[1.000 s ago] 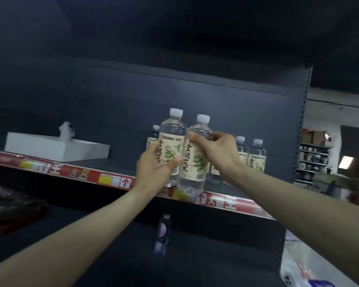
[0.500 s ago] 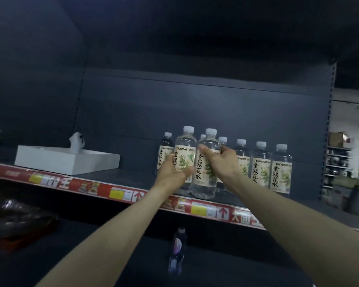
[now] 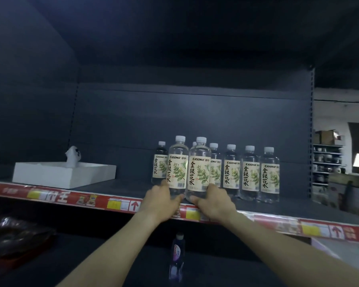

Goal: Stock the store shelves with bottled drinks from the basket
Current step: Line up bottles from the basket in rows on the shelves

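Observation:
Two clear bottles with white caps and cream leaf labels stand side by side near the front of the dark shelf (image 3: pixel 120 188). My left hand (image 3: pixel 162 201) wraps the base of the left bottle (image 3: pixel 177 168). My right hand (image 3: pixel 214 204) wraps the base of the right bottle (image 3: pixel 199 170). Both bottles are upright and rest on the shelf. Behind and to the right, a row of several identical bottles (image 3: pixel 250 175) stands further back. The basket is out of view.
A shallow white box (image 3: pixel 62 175) with a crumpled white object (image 3: pixel 73 156) sits on the shelf's left part. A red price strip (image 3: pixel 71 198) runs along the shelf edge. On the lower shelf stand a small purple-labelled bottle (image 3: pixel 177 253) and dark packaged goods (image 3: pixel 15 235).
Both hands carried the two bottles forward onto the shelf and set them down upright. My hands slid from the labels down to the bottle bases.

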The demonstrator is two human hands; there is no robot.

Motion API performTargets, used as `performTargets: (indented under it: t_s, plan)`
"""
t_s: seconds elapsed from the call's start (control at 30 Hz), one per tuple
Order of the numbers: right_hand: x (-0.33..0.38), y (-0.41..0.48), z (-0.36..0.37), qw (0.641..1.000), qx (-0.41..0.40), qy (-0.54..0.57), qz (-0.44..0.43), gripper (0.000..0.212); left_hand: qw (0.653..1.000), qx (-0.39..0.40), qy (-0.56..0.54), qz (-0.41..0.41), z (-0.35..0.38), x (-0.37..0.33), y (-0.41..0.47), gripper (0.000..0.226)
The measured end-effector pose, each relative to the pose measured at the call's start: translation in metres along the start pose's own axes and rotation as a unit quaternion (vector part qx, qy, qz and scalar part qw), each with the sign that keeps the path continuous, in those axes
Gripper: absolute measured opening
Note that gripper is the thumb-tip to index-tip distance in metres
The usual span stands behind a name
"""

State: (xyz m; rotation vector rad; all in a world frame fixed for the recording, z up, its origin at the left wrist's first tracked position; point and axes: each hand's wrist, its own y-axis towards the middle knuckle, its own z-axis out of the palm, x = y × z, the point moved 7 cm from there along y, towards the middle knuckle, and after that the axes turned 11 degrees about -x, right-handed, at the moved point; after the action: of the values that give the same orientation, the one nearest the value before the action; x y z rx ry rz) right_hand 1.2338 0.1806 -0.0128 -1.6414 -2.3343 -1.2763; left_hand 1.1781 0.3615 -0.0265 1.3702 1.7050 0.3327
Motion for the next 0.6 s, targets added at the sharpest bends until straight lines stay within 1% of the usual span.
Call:
performTargets:
  t_s: [0.1, 0.13, 0.2, 0.27, 0.37, 0.4, 0.5, 0.6]
  plan:
    - [0.004, 0.004, -0.003, 0.999, 0.026, -0.019, 0.018, 0.058, 0.999, 0.012, 0.027, -0.016, 0.002, 0.000, 0.010, 0.069]
    - [0.005, 0.006, -0.003, 0.999, 0.037, -0.017, 0.024, 0.056, 0.999, 0.020, 0.025, -0.022, 0.003, 0.000, 0.014, 0.065]
    - [0.005, 0.012, 0.000, 0.997, 0.059, -0.003, 0.041, 0.054, 0.998, 0.040, 0.016, -0.041, 0.002, 0.001, 0.021, 0.049]
    - [0.003, 0.019, 0.007, 0.996, 0.071, 0.009, 0.054, 0.057, 0.996, 0.056, -0.007, -0.067, 0.001, 0.004, 0.028, 0.038]
    - [-0.001, 0.027, 0.018, 0.995, 0.075, -0.005, 0.063, 0.063, 0.991, 0.064, -0.057, -0.101, 0.007, 0.014, 0.037, 0.039]
    - [-0.002, 0.029, 0.022, 0.995, 0.073, -0.012, 0.065, 0.065, 0.991, 0.065, -0.056, -0.104, 0.008, 0.015, 0.039, 0.041]
    - [-0.003, 0.029, 0.022, 0.995, 0.046, -0.047, 0.074, 0.068, 0.993, 0.044, -0.033, -0.102, 0.015, 0.018, 0.047, 0.058]
    - [-0.003, 0.026, 0.020, 0.993, 0.029, -0.087, 0.080, 0.072, 0.994, 0.038, -0.012, -0.105, 0.016, 0.018, 0.051, 0.061]
